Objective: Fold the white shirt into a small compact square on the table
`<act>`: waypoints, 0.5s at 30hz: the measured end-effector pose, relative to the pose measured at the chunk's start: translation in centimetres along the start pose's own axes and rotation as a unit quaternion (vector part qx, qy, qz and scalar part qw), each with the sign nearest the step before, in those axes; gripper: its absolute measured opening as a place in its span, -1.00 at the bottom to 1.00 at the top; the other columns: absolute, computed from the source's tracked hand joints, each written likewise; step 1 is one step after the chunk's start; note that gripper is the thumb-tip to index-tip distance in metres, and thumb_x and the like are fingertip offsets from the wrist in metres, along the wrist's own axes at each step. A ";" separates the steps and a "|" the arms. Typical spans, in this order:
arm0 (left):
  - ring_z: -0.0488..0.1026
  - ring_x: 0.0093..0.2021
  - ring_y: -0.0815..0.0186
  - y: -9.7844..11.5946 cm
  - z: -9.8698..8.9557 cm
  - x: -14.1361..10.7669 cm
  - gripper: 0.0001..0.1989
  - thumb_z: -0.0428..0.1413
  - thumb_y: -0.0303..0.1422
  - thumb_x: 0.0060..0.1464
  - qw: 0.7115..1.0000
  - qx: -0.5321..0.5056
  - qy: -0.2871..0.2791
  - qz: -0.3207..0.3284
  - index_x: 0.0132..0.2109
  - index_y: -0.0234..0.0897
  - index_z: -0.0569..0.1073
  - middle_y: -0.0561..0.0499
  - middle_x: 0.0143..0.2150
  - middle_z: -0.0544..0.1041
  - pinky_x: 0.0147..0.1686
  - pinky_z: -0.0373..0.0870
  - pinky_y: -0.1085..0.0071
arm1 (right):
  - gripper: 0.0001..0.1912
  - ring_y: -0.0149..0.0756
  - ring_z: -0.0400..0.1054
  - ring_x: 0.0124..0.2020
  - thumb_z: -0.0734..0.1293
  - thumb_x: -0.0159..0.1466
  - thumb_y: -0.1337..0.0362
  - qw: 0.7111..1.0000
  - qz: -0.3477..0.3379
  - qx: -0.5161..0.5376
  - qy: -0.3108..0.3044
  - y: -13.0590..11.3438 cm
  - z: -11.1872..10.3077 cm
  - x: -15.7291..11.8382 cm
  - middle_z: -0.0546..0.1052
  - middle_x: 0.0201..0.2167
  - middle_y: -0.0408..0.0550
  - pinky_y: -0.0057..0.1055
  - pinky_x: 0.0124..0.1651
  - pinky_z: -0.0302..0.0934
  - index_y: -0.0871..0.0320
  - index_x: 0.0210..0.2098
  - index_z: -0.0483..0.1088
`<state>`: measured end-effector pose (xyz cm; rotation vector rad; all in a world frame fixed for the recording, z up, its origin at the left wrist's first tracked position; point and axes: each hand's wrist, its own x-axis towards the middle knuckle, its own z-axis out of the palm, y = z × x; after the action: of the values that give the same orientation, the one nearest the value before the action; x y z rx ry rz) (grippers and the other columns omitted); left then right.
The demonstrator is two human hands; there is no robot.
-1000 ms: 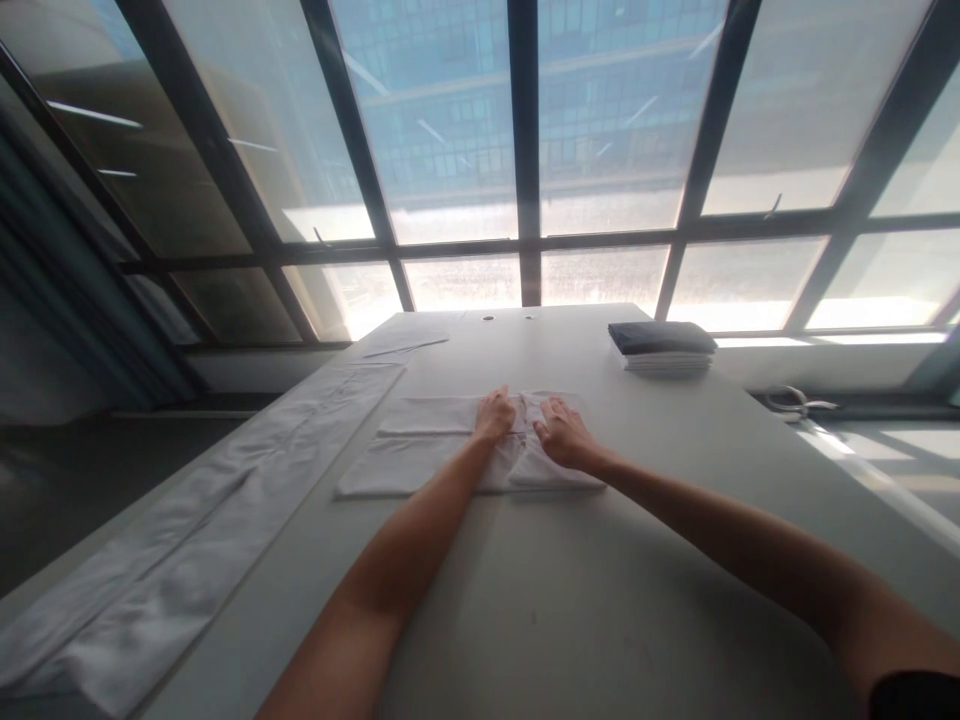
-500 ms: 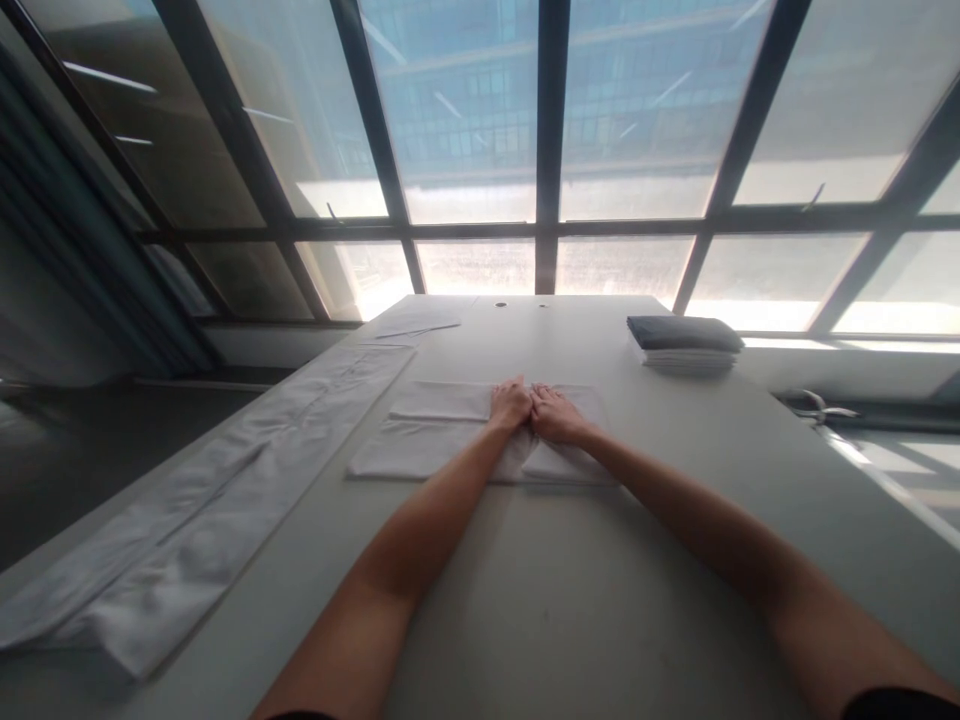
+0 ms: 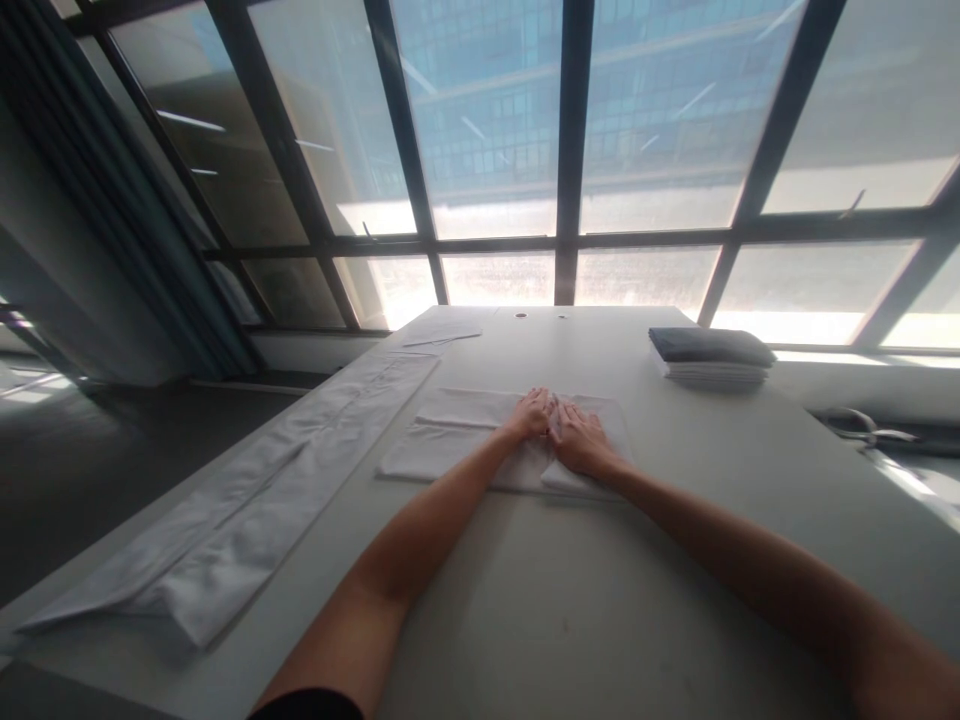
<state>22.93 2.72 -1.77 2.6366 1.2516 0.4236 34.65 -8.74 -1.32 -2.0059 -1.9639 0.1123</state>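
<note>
A folded white cloth (image 3: 442,455) lies in the middle of the table, its folds running crosswise. My left hand (image 3: 533,413) is on the middle of it, fingers bent and closed at the edge of a fold. Close against it, my right hand (image 3: 579,438) rests flat on the right-hand part, fingers stretched forward. Between the two hands the fabric is bunched in small creases. The undersides of my fingers are hidden.
A long, wrinkled white cloth (image 3: 285,470) stretches along the table's left side, with another flat white piece (image 3: 442,334) beyond it. At the back right sits a stack of folded cloths (image 3: 712,358), dark on top. Scissors (image 3: 862,428) lie near the right edge. Windows rise behind the table.
The view has shifted, so everything sits further right in the picture. My right hand's fingers lie a little more forward and flatter on the cloth. Both hands stay on the same fold.
</note>
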 end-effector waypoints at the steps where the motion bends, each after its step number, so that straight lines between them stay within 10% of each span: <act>1: 0.11 0.50 0.12 -1.0 -0.5 -0.6 -0.51 -0.13 -0.24 0.44 1.000 0.004 -0.009 -0.001 0.40 -0.29 0.30 -0.23 0.47 0.26 0.44 0.04 0.15 | -0.31 0.04 -0.07 0.51 0.06 0.48 0.08 1.000 -0.003 -0.003 -0.002 0.0 0.0 0.0 0.10 0.49 0.29 0.10 0.49 -0.24 0.36 0.46 0.11; 15: -0.04 0.55 0.00 -14.5 -7.8 -9.0 -0.44 -0.16 -0.20 0.44 0.979 0.082 -0.021 -0.187 0.46 -0.25 0.21 -0.20 0.56 0.03 0.45 -0.13 -0.13 | -0.34 -0.03 0.04 0.47 0.06 0.48 0.08 1.000 0.005 0.006 0.026 1.2 0.1 0.1 0.21 0.45 0.22 -0.03 0.48 -0.21 0.30 0.44 0.18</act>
<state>4.38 5.18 -0.25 2.4357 1.7879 0.2091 35.84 -8.62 -1.72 -1.9905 -1.9187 0.0739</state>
